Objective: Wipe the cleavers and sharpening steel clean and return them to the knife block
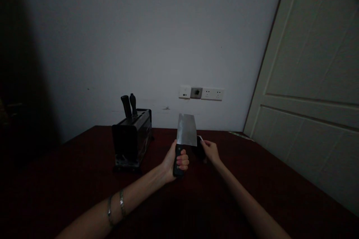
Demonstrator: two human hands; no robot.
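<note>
My left hand (176,161) is closed round the black handle of a cleaver (186,130), whose broad steel blade stands upright above the fist. Just to its right, my right hand (211,151) is curled on a small dark object (198,148) resting on the dark red table (266,179); I cannot make out what the object is. The blade's right edge is close to that object. Two thin bracelets circle my left forearm (115,206).
A black knife block (131,140) with two dark handles sticking up stands on the table to the left of my hands. A strip of wall sockets (201,93) sits on the white wall behind. A pale door (311,93) fills the right side.
</note>
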